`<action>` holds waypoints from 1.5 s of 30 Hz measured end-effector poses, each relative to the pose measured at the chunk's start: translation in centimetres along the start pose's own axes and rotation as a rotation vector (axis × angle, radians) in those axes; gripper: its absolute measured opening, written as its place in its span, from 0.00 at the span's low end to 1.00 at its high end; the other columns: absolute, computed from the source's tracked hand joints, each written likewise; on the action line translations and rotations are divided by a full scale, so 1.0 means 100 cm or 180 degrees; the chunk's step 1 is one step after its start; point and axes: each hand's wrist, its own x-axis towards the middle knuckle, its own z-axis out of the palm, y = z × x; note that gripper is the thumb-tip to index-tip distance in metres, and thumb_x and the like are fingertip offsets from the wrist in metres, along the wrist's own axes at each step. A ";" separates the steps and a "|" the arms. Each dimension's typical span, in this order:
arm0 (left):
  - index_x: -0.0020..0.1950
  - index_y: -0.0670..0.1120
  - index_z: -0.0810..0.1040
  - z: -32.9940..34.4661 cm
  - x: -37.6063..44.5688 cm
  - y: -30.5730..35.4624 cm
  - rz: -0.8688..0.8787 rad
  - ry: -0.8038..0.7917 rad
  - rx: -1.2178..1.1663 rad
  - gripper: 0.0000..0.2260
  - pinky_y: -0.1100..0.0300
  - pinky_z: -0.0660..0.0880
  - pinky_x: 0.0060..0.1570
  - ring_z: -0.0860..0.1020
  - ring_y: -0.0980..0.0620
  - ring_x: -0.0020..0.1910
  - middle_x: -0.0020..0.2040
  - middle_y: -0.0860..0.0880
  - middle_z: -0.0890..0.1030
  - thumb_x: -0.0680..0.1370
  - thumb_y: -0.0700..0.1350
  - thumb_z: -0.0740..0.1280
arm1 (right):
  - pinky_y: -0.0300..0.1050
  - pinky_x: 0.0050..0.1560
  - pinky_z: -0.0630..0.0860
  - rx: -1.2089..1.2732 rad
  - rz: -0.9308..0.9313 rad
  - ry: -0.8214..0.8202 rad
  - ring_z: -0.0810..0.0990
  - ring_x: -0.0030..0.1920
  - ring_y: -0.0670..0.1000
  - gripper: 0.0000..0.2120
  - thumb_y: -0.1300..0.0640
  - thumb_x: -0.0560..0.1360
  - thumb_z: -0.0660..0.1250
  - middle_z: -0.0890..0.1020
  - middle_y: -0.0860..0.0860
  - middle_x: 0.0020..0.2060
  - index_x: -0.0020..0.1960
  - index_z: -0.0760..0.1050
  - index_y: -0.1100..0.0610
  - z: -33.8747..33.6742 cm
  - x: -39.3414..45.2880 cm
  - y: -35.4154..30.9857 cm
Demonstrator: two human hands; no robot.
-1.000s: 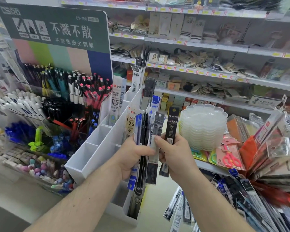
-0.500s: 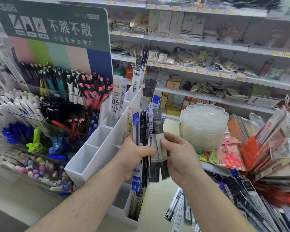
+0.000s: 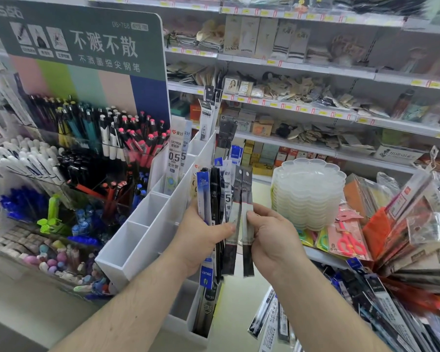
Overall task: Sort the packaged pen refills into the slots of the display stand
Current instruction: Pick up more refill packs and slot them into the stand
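My left hand [image 3: 201,237] grips a fanned bundle of packaged pen refills [image 3: 215,199] upright in front of the white display stand [image 3: 148,240]. My right hand [image 3: 269,235] pinches one dark refill pack with a white band [image 3: 247,199] at the right edge of the bundle. A second, matching dark pack [image 3: 235,240] sits just left of it under my left thumb. The stand's upper slots hold white 0.5 refill packs [image 3: 174,158] and taller dark packs [image 3: 208,113]. Two front slots of the stand hold nothing. A low slot below my hands holds a black pack [image 3: 206,308].
Pens fill a tiered rack [image 3: 87,138] to the left under a green sign. A stack of clear plastic trays [image 3: 308,194] stands right of my hands. More refill packs [image 3: 381,301] and scissors packs [image 3: 348,240] lie fanned at the right. Stocked shelves run behind.
My right hand lowered its dark pack from a raised, tilted hold and brought it upright against the right edge of the bundle, lined up with the matching pack.
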 end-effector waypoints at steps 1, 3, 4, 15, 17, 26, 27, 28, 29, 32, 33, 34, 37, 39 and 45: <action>0.63 0.41 0.78 0.001 0.001 0.000 0.0022 0.0015 0.0003 0.24 0.40 0.80 0.55 0.84 0.41 0.54 0.54 0.41 0.85 0.67 0.38 0.74 | 0.48 0.30 0.81 0.0041 -0.0014 0.0011 0.85 0.37 0.56 0.09 0.69 0.80 0.62 0.86 0.60 0.42 0.56 0.78 0.62 0.001 0.000 0.000; 0.64 0.41 0.78 0.001 0.001 0.000 0.0047 0.0013 0.0002 0.24 0.41 0.80 0.56 0.84 0.41 0.55 0.54 0.41 0.85 0.68 0.38 0.74 | 0.47 0.30 0.80 0.0118 -0.0035 0.0002 0.84 0.38 0.56 0.08 0.69 0.80 0.62 0.84 0.61 0.44 0.55 0.77 0.62 0.004 -0.002 0.003; 0.64 0.41 0.78 0.001 0.000 0.000 0.0047 -0.0010 -0.0033 0.24 0.42 0.80 0.57 0.84 0.41 0.56 0.55 0.42 0.85 0.68 0.39 0.74 | 0.46 0.30 0.80 0.0136 -0.0052 -0.0003 0.83 0.39 0.56 0.08 0.68 0.80 0.62 0.84 0.62 0.46 0.57 0.76 0.63 0.006 -0.003 0.005; 0.57 0.47 0.82 -0.003 -0.001 0.004 0.0148 -0.0119 -0.0225 0.21 0.48 0.81 0.48 0.85 0.41 0.52 0.52 0.41 0.86 0.64 0.45 0.77 | 0.35 0.30 0.76 -0.1204 -0.0448 -0.0635 0.82 0.31 0.42 0.07 0.63 0.81 0.64 0.86 0.50 0.36 0.52 0.82 0.60 0.002 -0.013 -0.006; 0.56 0.46 0.83 -0.004 -0.002 0.007 0.0246 -0.0094 -0.0284 0.18 0.50 0.81 0.46 0.85 0.41 0.51 0.51 0.41 0.86 0.66 0.41 0.77 | 0.32 0.27 0.72 -0.1400 -0.0554 -0.0704 0.78 0.26 0.39 0.06 0.64 0.81 0.65 0.84 0.48 0.32 0.50 0.81 0.61 -0.001 -0.011 -0.015; 0.41 0.42 0.80 0.002 -0.005 0.023 0.0144 0.0488 -0.0732 0.10 0.59 0.80 0.33 0.82 0.51 0.33 0.33 0.46 0.82 0.75 0.28 0.66 | 0.40 0.37 0.82 -0.0603 -0.0934 0.0208 0.82 0.31 0.46 0.04 0.63 0.81 0.65 0.84 0.56 0.37 0.47 0.76 0.59 0.030 0.081 -0.074; 0.41 0.41 0.79 0.003 -0.005 0.024 0.0119 0.0487 -0.0761 0.09 0.58 0.81 0.34 0.82 0.51 0.32 0.32 0.46 0.82 0.75 0.28 0.66 | 0.41 0.39 0.83 -0.0639 -0.1038 0.0228 0.83 0.32 0.47 0.04 0.63 0.81 0.65 0.84 0.56 0.36 0.47 0.76 0.60 0.036 0.092 -0.076; 0.42 0.41 0.79 0.004 -0.005 0.024 0.0104 0.0466 -0.0789 0.08 0.58 0.81 0.34 0.82 0.50 0.32 0.32 0.46 0.82 0.74 0.29 0.67 | 0.42 0.40 0.83 -0.0755 -0.1179 0.0267 0.84 0.32 0.47 0.04 0.63 0.81 0.65 0.85 0.56 0.36 0.48 0.77 0.60 0.043 0.103 -0.077; 0.42 0.41 0.79 0.004 -0.006 0.024 0.0091 0.0451 -0.0820 0.07 0.58 0.81 0.34 0.82 0.50 0.32 0.32 0.46 0.82 0.73 0.29 0.68 | 0.42 0.40 0.83 -0.0916 -0.1328 0.0305 0.85 0.33 0.47 0.04 0.62 0.81 0.65 0.85 0.56 0.37 0.47 0.78 0.59 0.050 0.113 -0.078; 0.43 0.40 0.78 0.004 -0.006 0.026 0.0110 0.0470 -0.0858 0.09 0.58 0.82 0.35 0.82 0.52 0.32 0.33 0.48 0.83 0.75 0.28 0.65 | 0.40 0.38 0.82 -0.1497 -0.1701 0.0371 0.85 0.34 0.43 0.09 0.59 0.80 0.66 0.85 0.53 0.41 0.42 0.76 0.52 0.068 0.135 -0.078; 0.44 0.40 0.78 0.004 -0.006 0.026 0.0128 0.0458 -0.0863 0.08 0.58 0.82 0.36 0.82 0.52 0.33 0.34 0.49 0.83 0.75 0.28 0.66 | 0.41 0.39 0.83 -0.1694 -0.1802 0.0376 0.85 0.35 0.44 0.10 0.58 0.80 0.66 0.85 0.51 0.40 0.40 0.75 0.50 0.073 0.140 -0.077; 0.44 0.40 0.78 0.004 -0.007 0.027 0.0146 0.0444 -0.0866 0.06 0.59 0.82 0.37 0.82 0.52 0.33 0.34 0.49 0.83 0.73 0.30 0.68 | 0.44 0.43 0.84 -0.1868 -0.1871 0.0370 0.86 0.36 0.45 0.11 0.58 0.80 0.66 0.84 0.49 0.40 0.39 0.74 0.49 0.077 0.145 -0.075; 0.44 0.41 0.78 0.003 -0.006 0.026 0.0147 0.0440 -0.0857 0.07 0.58 0.80 0.36 0.82 0.51 0.34 0.35 0.48 0.83 0.67 0.36 0.70 | 0.53 0.52 0.83 -0.2318 -0.1918 0.0301 0.86 0.44 0.53 0.13 0.58 0.80 0.66 0.85 0.52 0.41 0.36 0.74 0.49 0.086 0.159 -0.066; 0.43 0.42 0.79 0.003 -0.005 0.025 0.0142 0.0430 -0.0874 0.06 0.58 0.80 0.35 0.82 0.51 0.34 0.34 0.48 0.83 0.66 0.36 0.69 | 0.54 0.53 0.81 -0.2749 -0.1927 0.0268 0.84 0.47 0.57 0.11 0.56 0.79 0.66 0.85 0.54 0.42 0.38 0.78 0.52 0.089 0.167 -0.060; 0.38 0.51 0.85 0.002 -0.005 0.025 0.0198 0.0266 -0.0769 0.10 0.57 0.81 0.36 0.81 0.52 0.34 0.34 0.48 0.82 0.68 0.37 0.69 | 0.49 0.54 0.80 -0.3507 -0.1641 0.0200 0.82 0.52 0.57 0.10 0.56 0.77 0.68 0.85 0.54 0.52 0.56 0.84 0.56 0.087 0.183 -0.045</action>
